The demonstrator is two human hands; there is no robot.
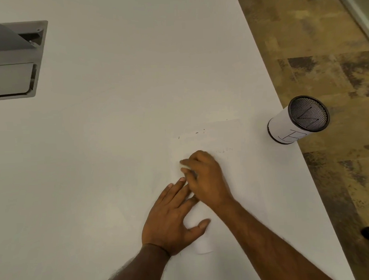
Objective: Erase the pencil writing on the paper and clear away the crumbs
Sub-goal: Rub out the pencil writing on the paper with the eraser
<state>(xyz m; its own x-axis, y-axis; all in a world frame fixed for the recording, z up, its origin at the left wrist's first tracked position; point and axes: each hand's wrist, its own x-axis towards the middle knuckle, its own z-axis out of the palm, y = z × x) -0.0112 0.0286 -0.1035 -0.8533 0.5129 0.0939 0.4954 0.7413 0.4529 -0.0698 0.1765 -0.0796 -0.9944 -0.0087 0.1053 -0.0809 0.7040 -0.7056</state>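
The right hand [203, 177] pinched what looked like an eraser [183, 165] on the paper [233, 180]; the left [171, 220] lay flat. Faint writing [225, 150] and crumbs [197, 132] remained.

Dim, warm, even light; soft shadows, wide-angle bending at the edges, right hand [203, 177] motion-blurred.

Broad bare tabletop [116, 142] is left open to the left of and beyond the paper [221, 138]. Passage to the right is narrowed by a mesh pencil cup [298, 120] standing near the table edge. At far left, a recessed grey cable hatch [13, 60] is set into the surface
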